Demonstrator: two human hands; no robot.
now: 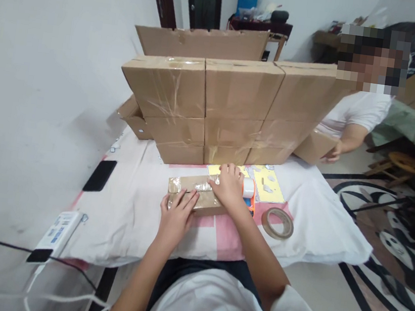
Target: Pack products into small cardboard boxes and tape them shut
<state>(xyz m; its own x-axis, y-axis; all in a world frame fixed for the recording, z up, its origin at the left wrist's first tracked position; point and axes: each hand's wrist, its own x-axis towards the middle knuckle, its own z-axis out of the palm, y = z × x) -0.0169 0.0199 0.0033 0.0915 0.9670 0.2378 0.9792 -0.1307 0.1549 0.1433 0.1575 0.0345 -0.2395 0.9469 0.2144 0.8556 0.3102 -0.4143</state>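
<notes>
A long, flat cardboard box [200,209] lies in front of me, with shiny clear tape along its top. My left hand [179,213] rests on its left part, fingers spread over the top and near side. Across its right end lies my right hand [229,189]; the thumb is on top and the fingers reach over the far edge, their tips partly hidden. Just right of that hand is an orange and blue tape dispenser [251,207] with a white roll [248,187], partly covered. A brown tape roll [277,223] lies flat farther right.
Several stacked cardboard boxes [235,90] form a wall behind the work area. At right, another person [366,112] has a hand on a box [316,147]. A black phone [100,175] and a power strip [58,232] with cables lie left on the cloth-covered table [126,216].
</notes>
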